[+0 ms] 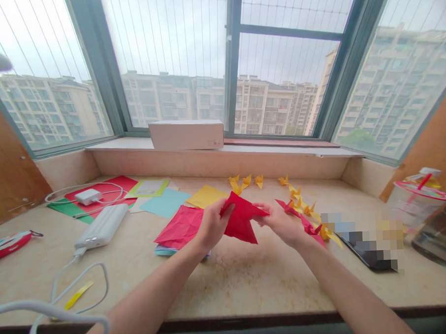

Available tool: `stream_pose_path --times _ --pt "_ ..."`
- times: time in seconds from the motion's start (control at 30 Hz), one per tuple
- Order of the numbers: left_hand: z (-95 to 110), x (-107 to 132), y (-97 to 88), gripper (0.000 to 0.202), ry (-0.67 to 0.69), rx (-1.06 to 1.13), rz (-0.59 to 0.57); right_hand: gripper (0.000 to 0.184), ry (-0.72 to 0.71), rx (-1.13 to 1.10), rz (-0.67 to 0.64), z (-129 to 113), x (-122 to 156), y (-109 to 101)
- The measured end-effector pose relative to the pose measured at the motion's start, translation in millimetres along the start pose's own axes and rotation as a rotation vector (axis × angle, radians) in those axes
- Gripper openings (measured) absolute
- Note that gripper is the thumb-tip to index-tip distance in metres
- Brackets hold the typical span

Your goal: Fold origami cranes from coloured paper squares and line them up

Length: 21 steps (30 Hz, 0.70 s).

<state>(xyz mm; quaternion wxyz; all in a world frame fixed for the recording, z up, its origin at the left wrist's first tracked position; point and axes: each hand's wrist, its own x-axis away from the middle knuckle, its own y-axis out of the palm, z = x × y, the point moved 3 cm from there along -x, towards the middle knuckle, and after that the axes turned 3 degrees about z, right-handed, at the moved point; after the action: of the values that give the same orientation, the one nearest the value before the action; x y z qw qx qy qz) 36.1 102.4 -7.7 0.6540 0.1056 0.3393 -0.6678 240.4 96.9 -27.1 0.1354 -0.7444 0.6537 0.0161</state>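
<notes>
Between my hands, a little above the stone counter, is a partly folded piece of red origami paper (242,220) with several pointed corners. My left hand (215,221) pinches its left side, thumb on top. At its right-hand point, the fingers of my right hand (279,222) close on the paper. Left of my left hand lies a stack of square paper with creased red sheets (179,228) on top and blue ones beneath. Folded yellow cranes (296,198) and red cranes (289,208) stand beyond and beside my right hand.
A phone (367,252) and a plastic cup with a straw (413,203) stand on the right. To the left are a white power bank (102,226), looping white cable (48,307), a charger (88,196) and coloured paper sheets (165,203). A white box (186,135) rests on the sill.
</notes>
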Motion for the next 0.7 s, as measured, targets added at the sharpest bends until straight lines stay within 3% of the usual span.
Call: stream_pose_path --times 0.1,0.17,0.33,0.53,0.7 --pt "3 3 1.6 0.029 0.051 -0.033 0.030 0.031 0.142 -0.160 -0.021 5 -1 2" --pt "6 5 3.0 0.029 0.087 -0.071 0.023 0.027 0.196 -0.290 0.052 9 -3 2" --pt "10 9 4.7 0.022 0.147 -0.123 -0.070 0.028 0.192 -0.418 0.140 15 -7 3" --pt "4 10 0.1 0.024 0.162 -0.201 -0.080 0.030 0.173 -0.264 0.229 17 -7 -3" --pt "6 6 -1.4 0.023 0.115 -0.170 -0.020 0.029 0.003 0.079 0.304 8 -6 -12"
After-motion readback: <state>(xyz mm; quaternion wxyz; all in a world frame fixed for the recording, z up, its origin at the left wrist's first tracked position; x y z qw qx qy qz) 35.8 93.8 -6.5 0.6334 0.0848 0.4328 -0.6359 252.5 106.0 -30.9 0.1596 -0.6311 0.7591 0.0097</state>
